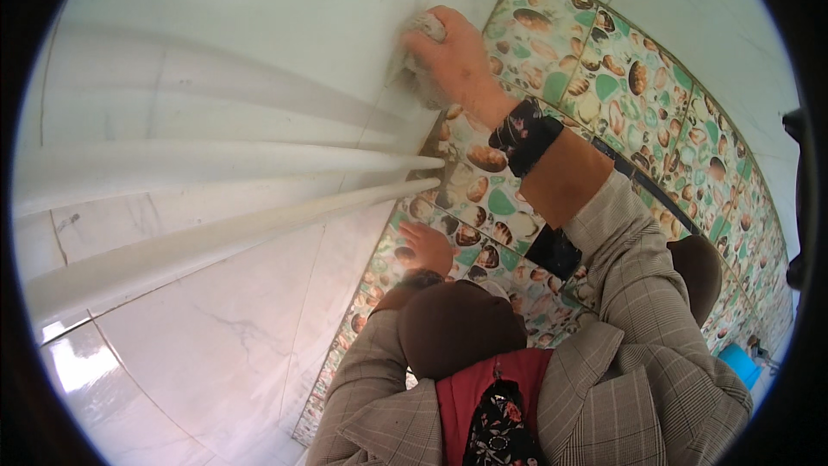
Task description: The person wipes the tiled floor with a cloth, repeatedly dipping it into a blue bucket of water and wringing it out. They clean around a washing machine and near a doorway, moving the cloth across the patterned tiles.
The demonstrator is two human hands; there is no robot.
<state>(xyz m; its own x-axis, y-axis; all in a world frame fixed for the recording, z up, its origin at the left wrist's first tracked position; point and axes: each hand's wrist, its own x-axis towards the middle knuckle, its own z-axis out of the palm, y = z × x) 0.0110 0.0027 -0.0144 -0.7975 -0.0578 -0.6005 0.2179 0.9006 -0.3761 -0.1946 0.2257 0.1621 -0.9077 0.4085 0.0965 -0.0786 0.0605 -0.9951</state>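
My right hand is closed around a crumpled grey-white cloth and presses it to the pale tiled wall, low down near the corner. Part of the cloth hangs below my fingers and looks wet or dirty. Lower in the view, my left hand is at the pebble-patterned floor, close to the foot of the wall. Its fingers are spread and hold nothing that I can see. My knee partly covers the left forearm.
Two white pipes run down beside the wall and reach the floor between my hands. A black strip crosses the patterned floor at the right. Something blue stands near the lower right rim. Another pale wall bounds the floor beyond.
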